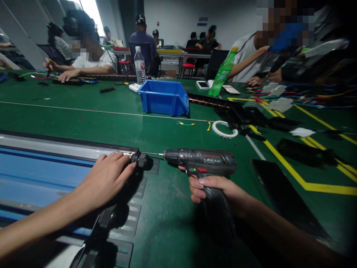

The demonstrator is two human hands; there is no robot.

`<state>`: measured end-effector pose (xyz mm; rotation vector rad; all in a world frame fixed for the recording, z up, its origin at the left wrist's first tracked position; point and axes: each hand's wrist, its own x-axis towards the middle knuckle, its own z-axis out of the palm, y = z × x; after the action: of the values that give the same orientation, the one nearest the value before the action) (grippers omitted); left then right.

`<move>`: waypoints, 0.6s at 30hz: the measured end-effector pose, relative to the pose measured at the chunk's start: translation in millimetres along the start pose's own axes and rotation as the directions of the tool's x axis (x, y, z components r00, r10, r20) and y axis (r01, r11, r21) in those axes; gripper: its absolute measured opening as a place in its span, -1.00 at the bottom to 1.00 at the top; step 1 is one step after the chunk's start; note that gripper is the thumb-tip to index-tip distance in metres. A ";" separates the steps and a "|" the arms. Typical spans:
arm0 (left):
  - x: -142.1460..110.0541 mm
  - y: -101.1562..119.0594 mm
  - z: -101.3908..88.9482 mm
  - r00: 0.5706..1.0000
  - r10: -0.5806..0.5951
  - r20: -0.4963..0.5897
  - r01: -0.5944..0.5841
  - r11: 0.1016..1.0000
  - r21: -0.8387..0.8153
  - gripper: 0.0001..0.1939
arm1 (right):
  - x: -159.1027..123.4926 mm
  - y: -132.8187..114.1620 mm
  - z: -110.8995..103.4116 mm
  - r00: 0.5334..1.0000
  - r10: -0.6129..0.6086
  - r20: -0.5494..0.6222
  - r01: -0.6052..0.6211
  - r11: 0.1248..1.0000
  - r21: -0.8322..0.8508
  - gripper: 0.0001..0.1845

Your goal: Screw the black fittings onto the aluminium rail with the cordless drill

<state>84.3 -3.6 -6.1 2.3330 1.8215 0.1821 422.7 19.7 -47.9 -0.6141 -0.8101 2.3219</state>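
Note:
My right hand [208,188] grips a black cordless drill [206,162] by its handle, with a finger by the trigger and a green light lit on its side. The drill lies level, and its long thin bit [152,153] points left to the black end cap [136,158] of a long metal profile [55,146]. My left hand [107,178] presses over the profile's end, its fingers bent around the end cap beside a black cable gland [144,161]. Whether the bit's tip sits in a screw is too small to tell. Blue panels [36,175] lie along the profile.
A blue bin [164,98] stands ahead on the green table [83,121]. Right of it are a white ring [223,129], a green bottle [224,72] and scattered black parts [301,150]. A dark flat panel [284,197] lies near my right forearm. People work across the table.

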 end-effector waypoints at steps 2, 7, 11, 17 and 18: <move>0.0 1.0 -0.6 1.000 -0.001 -0.003 0.001 1.000 0.003 -0.58 | 0.2 -0.1 -0.2 1.000 0.010 -0.002 -0.010 1.000 0.000 -0.54; 0.1 2.3 -1.4 1.000 -0.011 0.011 0.011 1.000 0.001 -0.57 | 1.6 -0.6 0.3 1.000 0.023 0.000 -0.023 1.000 0.003 -0.54; 0.1 1.1 -0.5 1.000 -0.003 0.001 0.003 1.000 0.007 -0.57 | 2.3 -0.6 0.8 1.000 0.000 -0.001 0.000 1.000 0.016 -0.55; 0.1 1.2 -0.6 1.000 -0.006 0.008 0.006 1.000 0.002 -0.58 | 1.9 0.8 -0.7 1.000 0.008 0.002 -0.008 1.000 0.013 -0.59; 0.1 1.3 -0.7 1.000 -0.007 0.009 0.007 1.000 0.003 -0.58 | 1.8 1.0 -1.0 1.000 0.005 0.003 -0.005 1.000 0.013 -0.59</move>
<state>85.4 -3.8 -5.1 2.3255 1.8273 0.1682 421.6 20.6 -49.7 -0.6080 -0.7956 2.3317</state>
